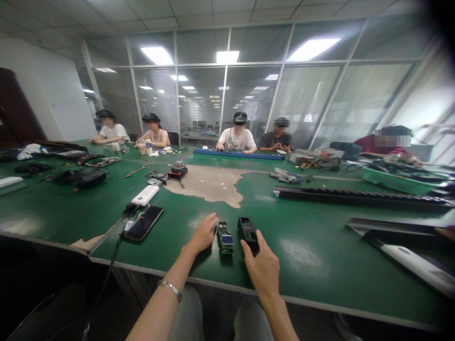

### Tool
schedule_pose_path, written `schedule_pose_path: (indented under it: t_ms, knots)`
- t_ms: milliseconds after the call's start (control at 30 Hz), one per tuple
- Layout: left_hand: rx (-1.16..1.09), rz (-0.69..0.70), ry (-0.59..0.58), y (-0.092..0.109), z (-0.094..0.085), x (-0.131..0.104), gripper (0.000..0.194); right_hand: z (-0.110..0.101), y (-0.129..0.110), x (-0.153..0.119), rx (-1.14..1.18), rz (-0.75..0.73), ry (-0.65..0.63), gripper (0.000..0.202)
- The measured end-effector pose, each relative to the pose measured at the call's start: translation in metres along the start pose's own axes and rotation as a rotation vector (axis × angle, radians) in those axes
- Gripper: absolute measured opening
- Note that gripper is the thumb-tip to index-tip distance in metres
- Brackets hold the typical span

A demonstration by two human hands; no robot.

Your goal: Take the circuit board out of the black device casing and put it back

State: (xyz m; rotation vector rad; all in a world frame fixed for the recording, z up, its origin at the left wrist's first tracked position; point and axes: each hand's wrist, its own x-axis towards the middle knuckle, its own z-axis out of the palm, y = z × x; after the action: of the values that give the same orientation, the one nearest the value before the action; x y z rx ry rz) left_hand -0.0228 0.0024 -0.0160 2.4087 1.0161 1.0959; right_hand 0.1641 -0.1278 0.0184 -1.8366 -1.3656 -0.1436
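Note:
A small circuit board assembly (pixel 226 240) with a blue-lit or blue-tinted screen lies on the green table in front of me. Just left of it rests my left hand (pixel 204 233), its loosely bent fingers apart from the board and holding nothing I can see. To the board's right is a black plastic housing (pixel 246 228) with a rectangular window and smaller cutouts. My right hand (pixel 262 265) grips the near end of this housing between thumb and fingers. Part of the housing's near end is hidden by that hand.
Left of my hands lie a black phone (pixel 145 223) and a white power bank (pixel 145 195) with cables. Dark metal rails (pixel 362 196) and a green basket (pixel 394 181) are at the right. Several people sit across the table (pixel 305 227), one behind a long blue bar (pixel 238 154).

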Motion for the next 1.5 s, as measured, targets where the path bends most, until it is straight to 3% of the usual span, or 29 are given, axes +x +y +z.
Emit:
schedule_pose_path:
  t_ms: [367,667,900,1167,1500]
  knots:
    - [0.012,0.006,-0.034,0.004,-0.003,0.001,0.04,0.014,0.015,-0.01,0.003,-0.054,-0.001,0.059]
    - [0.012,0.016,-0.037,0.006,-0.004,0.001,0.037,0.013,0.01,-0.012,0.008,-0.078,0.023,0.073]
    - [0.018,0.012,-0.041,0.006,-0.004,0.001,0.039,0.012,0.011,-0.007,-0.029,-0.073,-0.024,0.062]
    - [-0.04,-0.008,-0.017,0.001,-0.001,0.0,0.05,-0.006,-0.028,-0.002,0.071,-0.046,-0.012,0.059]
    - [-0.146,0.006,0.033,0.002,-0.002,0.0,0.063,0.01,-0.064,-0.005,0.038,-0.156,-0.061,0.057]
